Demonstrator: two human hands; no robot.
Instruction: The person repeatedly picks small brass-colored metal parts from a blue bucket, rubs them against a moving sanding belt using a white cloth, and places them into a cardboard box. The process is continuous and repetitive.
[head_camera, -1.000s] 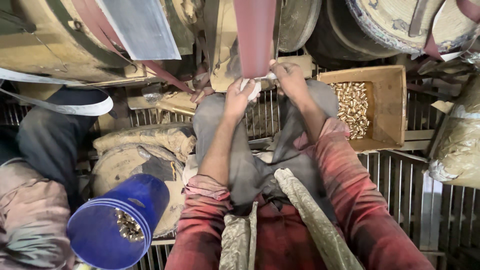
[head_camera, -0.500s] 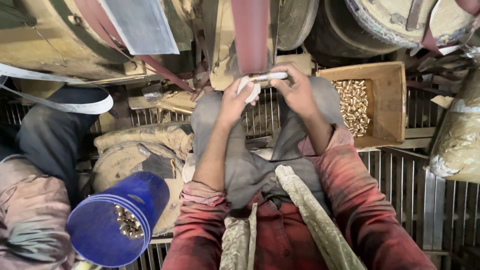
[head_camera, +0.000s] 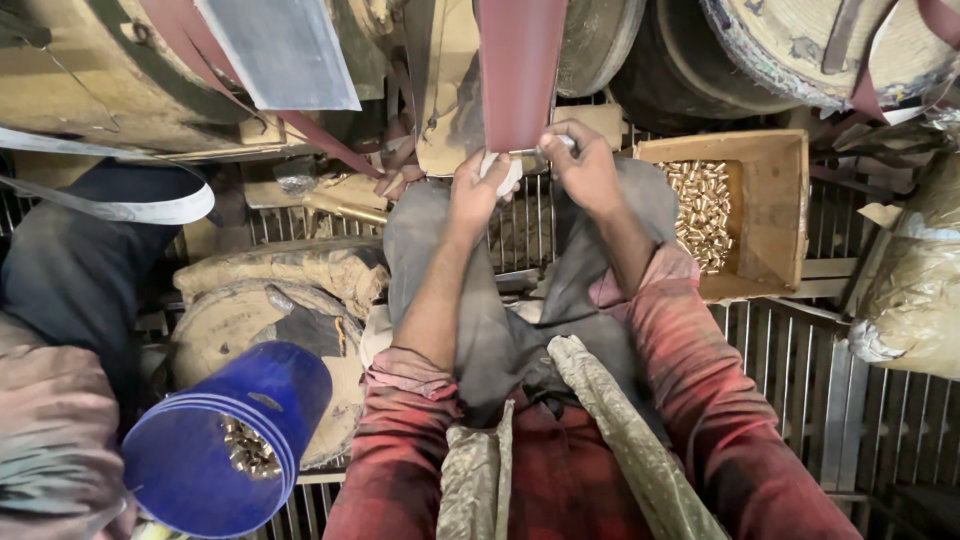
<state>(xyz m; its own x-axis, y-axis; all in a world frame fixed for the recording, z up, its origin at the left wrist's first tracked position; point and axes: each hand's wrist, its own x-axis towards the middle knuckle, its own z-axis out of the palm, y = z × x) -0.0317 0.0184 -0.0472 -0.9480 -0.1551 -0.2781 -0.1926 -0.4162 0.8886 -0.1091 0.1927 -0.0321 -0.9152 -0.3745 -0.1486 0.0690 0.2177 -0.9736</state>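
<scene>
Here, both hands are working close together at the lower edge of a dark red abrasive belt (head_camera: 517, 70) that is running down from above. The left hand (head_camera: 478, 190) is closing round a small white cloth pad (head_camera: 503, 172), thumb and fingers pinching it, while the right hand (head_camera: 588, 170) is pinching one end of a small metal piece (head_camera: 540, 155), a short pale cylinder lying across between the two hands, right against the belt's bottom edge. Most of it is hidden by fingers, so its exact shape is hard to tell.

Judging by its look, the piece is stiff, smooth and light for its size, likely slippery and warm against a belt, which would explain the cloth; holding it by both ends, away from the abrasive face, seems the safe grip.

To the right a shallow cardboard box (head_camera: 770, 215) is holding a heap of brass-coloured small parts (head_camera: 703, 215), shiny, hard and rounded. At lower left a blue plastic bucket (head_camera: 230, 440), lying tilted, is showing a few similar parts inside. Dusty cloth-wrapped wheels (head_camera: 800, 50) are hanging above, and a metal grating (head_camera: 820, 390) is forming the floor beneath the person's knees. Another person's dark sleeve (head_camera: 80, 270) is showing at the left.
</scene>
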